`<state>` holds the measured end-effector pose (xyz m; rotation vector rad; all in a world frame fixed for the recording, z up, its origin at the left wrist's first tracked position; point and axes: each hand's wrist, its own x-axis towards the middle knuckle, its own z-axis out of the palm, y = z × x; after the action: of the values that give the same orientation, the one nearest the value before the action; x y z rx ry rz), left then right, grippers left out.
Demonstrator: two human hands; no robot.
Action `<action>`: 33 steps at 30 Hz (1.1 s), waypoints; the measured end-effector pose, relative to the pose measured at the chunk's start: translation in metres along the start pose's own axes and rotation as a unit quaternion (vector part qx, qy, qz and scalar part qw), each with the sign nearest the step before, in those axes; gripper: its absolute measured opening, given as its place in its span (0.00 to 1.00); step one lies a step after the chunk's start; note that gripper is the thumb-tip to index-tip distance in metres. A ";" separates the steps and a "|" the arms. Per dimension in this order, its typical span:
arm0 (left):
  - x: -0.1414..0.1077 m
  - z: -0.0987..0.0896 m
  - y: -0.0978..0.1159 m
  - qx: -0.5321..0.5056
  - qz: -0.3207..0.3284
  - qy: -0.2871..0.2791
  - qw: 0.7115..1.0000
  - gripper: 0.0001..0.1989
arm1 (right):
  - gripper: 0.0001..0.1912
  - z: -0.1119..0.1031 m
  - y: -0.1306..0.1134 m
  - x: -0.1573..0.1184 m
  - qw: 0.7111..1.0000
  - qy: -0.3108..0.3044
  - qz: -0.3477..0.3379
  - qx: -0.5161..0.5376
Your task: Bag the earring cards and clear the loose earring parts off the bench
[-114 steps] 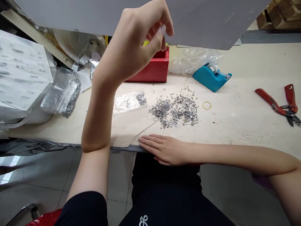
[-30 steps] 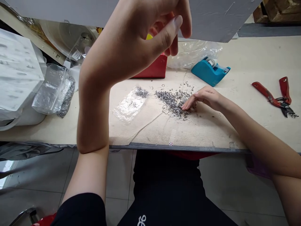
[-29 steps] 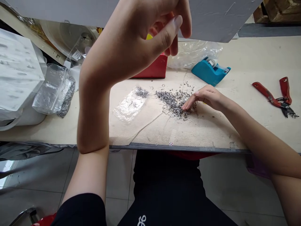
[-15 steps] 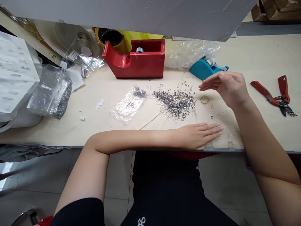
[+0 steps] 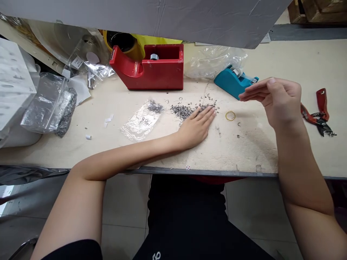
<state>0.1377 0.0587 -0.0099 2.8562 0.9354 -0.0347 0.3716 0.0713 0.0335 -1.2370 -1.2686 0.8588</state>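
Note:
My left hand (image 5: 195, 127) lies flat on a pile of small silvery metal pieces (image 5: 181, 111), fingers stretched out and covering part of it. Just left of the pile is a clear zip bag (image 5: 143, 119) with more of the small pieces (image 5: 155, 106) at its upper end. My right hand (image 5: 280, 99) is raised above the table, fingers extended, with nothing visible in it. Its fingertips are near the small blue tape dispenser (image 5: 231, 83). A thin yellowish ring (image 5: 230, 115) rests on the table between the hands.
A large red tape dispenser (image 5: 157, 74) stands at the back. Red-handled pliers (image 5: 321, 115) lie at the right, partly behind my right hand. On the left are a grey plastic bag (image 5: 45, 104) and paper scraps (image 5: 108, 119). A grey panel (image 5: 151, 18) overhangs the back.
My left hand has moved from the table's front edge up and left onto the pile of metal pieces. My right hand has shifted a little to the right, still raised.

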 end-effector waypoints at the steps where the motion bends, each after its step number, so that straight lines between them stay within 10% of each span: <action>1: 0.000 -0.002 -0.002 0.005 -0.005 0.009 1.000 0.30 | 0.16 -0.001 -0.002 0.000 1.000 0.001 -0.009 0.000; 8: 0.046 -0.021 0.014 -0.012 0.073 0.040 0.996 0.22 | 0.12 -0.009 -0.005 0.002 1.000 0.008 -0.029 -0.006; 16: 0.105 -0.019 0.007 -0.117 -0.015 0.029 0.993 0.16 | 0.14 -0.022 -0.007 0.002 0.997 0.018 -0.039 -0.059; 23: 0.116 -0.032 -0.010 -0.349 -0.014 0.112 0.930 0.04 | 0.09 -0.021 -0.007 0.000 0.975 -0.074 0.070 -0.197; 28: 0.124 -0.038 -0.011 -0.371 -0.016 0.137 0.919 0.08 | 0.08 -0.020 -0.008 0.005 0.993 0.003 0.030 -0.114; 33: 0.116 -0.028 -0.019 -0.229 0.050 0.112 0.966 0.09 | 0.09 -0.054 -0.019 0.007 0.958 0.089 0.059 -0.266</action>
<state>0.2193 0.1461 0.0084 2.4991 0.7146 0.4613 0.4221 0.0640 0.0598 -1.7885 -1.3324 0.4805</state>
